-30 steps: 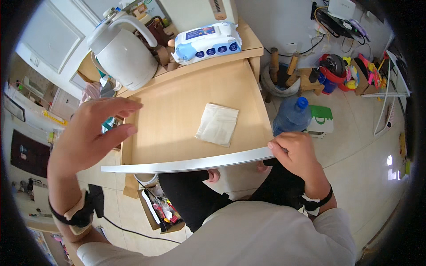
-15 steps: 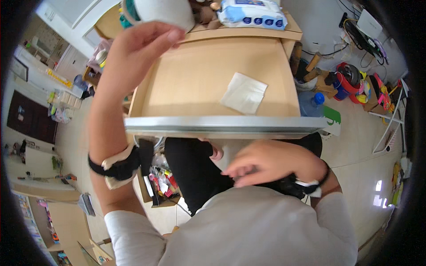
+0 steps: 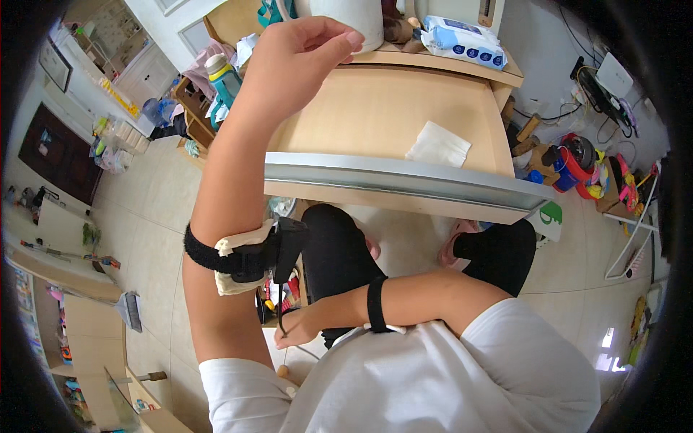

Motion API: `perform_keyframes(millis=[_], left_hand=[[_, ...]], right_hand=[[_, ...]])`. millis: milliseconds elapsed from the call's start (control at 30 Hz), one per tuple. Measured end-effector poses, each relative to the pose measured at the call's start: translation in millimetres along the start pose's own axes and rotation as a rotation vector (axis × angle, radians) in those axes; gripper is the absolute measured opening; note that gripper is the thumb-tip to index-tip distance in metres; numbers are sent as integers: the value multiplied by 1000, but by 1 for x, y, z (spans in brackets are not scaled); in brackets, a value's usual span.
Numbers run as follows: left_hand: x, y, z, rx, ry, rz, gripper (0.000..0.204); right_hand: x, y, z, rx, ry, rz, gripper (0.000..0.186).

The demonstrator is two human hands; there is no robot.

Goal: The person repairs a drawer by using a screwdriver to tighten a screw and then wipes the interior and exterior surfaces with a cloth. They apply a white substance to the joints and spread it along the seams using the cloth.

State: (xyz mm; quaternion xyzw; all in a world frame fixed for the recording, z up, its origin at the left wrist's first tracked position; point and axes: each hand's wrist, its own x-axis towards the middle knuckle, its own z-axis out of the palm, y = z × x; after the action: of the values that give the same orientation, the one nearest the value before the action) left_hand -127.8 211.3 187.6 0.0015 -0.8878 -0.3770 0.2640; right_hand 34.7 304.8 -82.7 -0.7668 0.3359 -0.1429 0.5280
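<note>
My left hand (image 3: 307, 61) is raised over the far left part of an open wooden drawer (image 3: 375, 101). Its thumb and fingers are pinched together, and whatever may be between them is hidden. A black strap with a beige pad (image 3: 242, 256) wraps my left forearm, and a dark strip dangles from it. Crossing in front of my body, my right hand (image 3: 299, 326) is low beside that strip, near a box of small items (image 3: 289, 292) on the floor. Its fingers are mostly hidden. A square white tissue (image 3: 439, 144) lies flat in the drawer.
A white cylindrical container (image 3: 354, 22) and a blue-white wipes pack (image 3: 463, 43) stand on the surface behind the drawer. The drawer's metallic front edge (image 3: 411, 177) spans above my knees. A bottle (image 3: 222, 79) is at left; toys and buckets (image 3: 577, 162) crowd the right floor.
My right hand has swung left across my body, from under the drawer front to beneath my left forearm. The view has turned, so the drawer appears farther right. My left hand stays pinched.
</note>
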Motion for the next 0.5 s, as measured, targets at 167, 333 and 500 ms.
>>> perform_keyframes(millis=[167, 333, 500], left_hand=[[11, 0, -17, 82, -41, 87, 29], [29, 12, -29, 142, -41, 157, 28], [46, 19, -28, 134, -111, 212, 28]], right_hand=[[31, -13, -23, -59, 671, -728, 15], [-26, -71, -97, -63, 982, -438, 7], [-79, -65, -131, -72, 1109, -136, 12]])
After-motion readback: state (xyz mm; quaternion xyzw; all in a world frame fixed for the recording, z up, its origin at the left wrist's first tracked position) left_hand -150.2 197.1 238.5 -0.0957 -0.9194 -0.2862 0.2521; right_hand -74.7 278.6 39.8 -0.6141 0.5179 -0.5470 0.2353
